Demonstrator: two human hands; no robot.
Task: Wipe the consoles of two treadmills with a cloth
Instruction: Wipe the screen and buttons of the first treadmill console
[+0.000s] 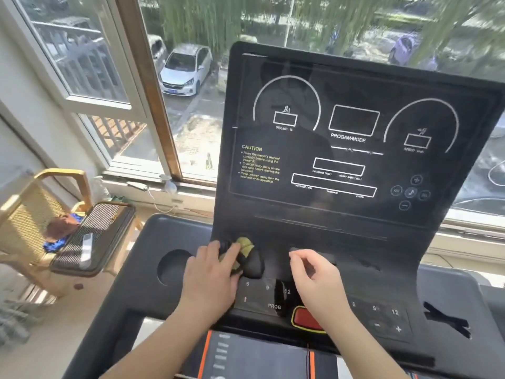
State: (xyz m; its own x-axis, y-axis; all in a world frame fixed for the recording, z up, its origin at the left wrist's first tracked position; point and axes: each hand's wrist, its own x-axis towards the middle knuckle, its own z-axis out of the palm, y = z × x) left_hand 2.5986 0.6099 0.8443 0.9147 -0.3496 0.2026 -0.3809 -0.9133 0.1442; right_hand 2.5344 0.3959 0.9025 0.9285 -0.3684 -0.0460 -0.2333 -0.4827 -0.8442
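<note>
A black treadmill console [341, 214] stands in front of me, its dark display panel printed with white dials and a yellow CAUTION text. A dark cloth [252, 265] with a yellow-green patch lies bunched at the foot of the panel, above the number keys. My left hand [210, 280] presses on the cloth's left part, fingers wrapped over it. My right hand [319, 283] hovers over the keypad with thumb and forefinger pinched on a dark fold at the cloth's right end. Only this one treadmill is in view.
A red stop button [302, 318] sits under my right wrist. A round cup holder [175, 266] is left of my left hand. A wooden chair [41, 214] holding a striped bag [93, 236] stands at the left, below a window [114, 86].
</note>
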